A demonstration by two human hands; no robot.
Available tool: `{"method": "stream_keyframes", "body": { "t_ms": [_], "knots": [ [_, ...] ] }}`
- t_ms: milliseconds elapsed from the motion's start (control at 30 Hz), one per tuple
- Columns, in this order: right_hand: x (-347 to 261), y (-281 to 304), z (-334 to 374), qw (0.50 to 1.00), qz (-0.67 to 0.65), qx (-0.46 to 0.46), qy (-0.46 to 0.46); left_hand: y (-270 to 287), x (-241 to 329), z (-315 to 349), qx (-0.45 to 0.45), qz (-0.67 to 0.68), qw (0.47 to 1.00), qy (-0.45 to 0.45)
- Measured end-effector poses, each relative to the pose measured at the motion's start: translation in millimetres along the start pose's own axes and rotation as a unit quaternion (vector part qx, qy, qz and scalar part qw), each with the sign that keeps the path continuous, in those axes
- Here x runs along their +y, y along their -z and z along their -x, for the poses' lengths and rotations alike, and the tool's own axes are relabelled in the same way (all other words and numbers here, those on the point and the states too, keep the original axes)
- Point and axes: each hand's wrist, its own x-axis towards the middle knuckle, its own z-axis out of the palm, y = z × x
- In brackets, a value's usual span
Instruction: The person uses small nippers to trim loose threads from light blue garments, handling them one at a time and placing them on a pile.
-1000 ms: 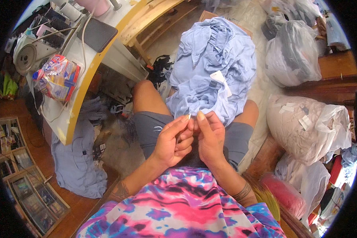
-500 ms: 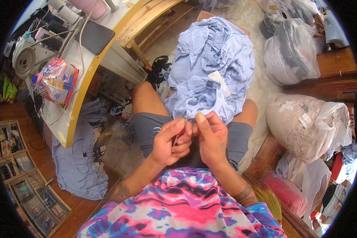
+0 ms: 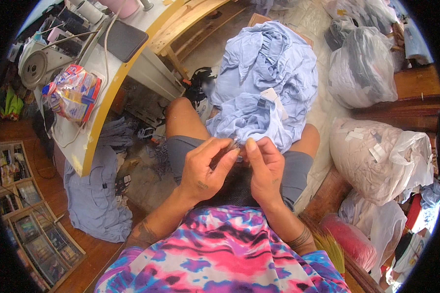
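A heap of light blue garments (image 3: 283, 63) lies in front of me between my knees, with a white tag (image 3: 275, 101) on its nearer part. My left hand (image 3: 204, 168) is closed in a pinch at the near edge of the cloth. A small, thin, dark or shiny thing shows at its fingertips, too small to name. Right beside it, my right hand (image 3: 266, 166) pinches the garment's near edge between thumb and fingers. The fingertips of both hands almost meet, and the curled fingers hide most of what is between them.
At left stands a yellow-edged table (image 3: 95, 141) with a phone (image 3: 123, 40), a colourful plastic packet (image 3: 74, 93) and a machine handwheel (image 3: 34, 68). More blue cloth (image 3: 90, 200) hangs below it. Stuffed plastic bags (image 3: 371, 151) line the right side.
My left hand has turned over, its back now upward, and its fingertips have come closer to the right hand's. The right hand has stayed nearly in place. The view has shifted slightly.
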Motion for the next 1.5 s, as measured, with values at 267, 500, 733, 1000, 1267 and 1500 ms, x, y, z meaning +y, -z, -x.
{"method": "stream_keyframes", "body": {
  "t_ms": [267, 500, 733, 1000, 1267, 1500],
  "knots": [
    [-0.3, 1.5, -0.4, 0.999, 0.034, -0.011, -0.006, -1.9, -1.2, 0.5, 0.013, -0.017, 1.0, 0.002],
    [7.3, 4.8, -3.8, 0.999, 0.039, -0.021, -0.001, -4.1, -1.1, 0.7, 0.025, -0.028, 0.999, 0.012],
    [12.2, 2.8, -1.0, 0.999, 0.029, 0.025, -0.022, -0.1, -11.2, 5.1, -0.026, 0.378, 0.891, 0.252],
    [12.4, 7.9, -2.6, 0.997, 0.044, 0.054, -0.016, -7.1, -18.1, 1.2, 0.063, 0.159, 0.976, 0.137],
    [3.4, 21.7, -13.7, 0.994, 0.075, 0.04, -0.066, -15.8, -26.0, -18.1, -0.006, -0.009, 0.998, -0.068],
    [-6.3, 40.9, -29.4, 0.991, 0.055, 0.073, -0.102, -16.8, -21.9, -23.3, -0.018, -0.065, 0.995, -0.077]
  ]
}}
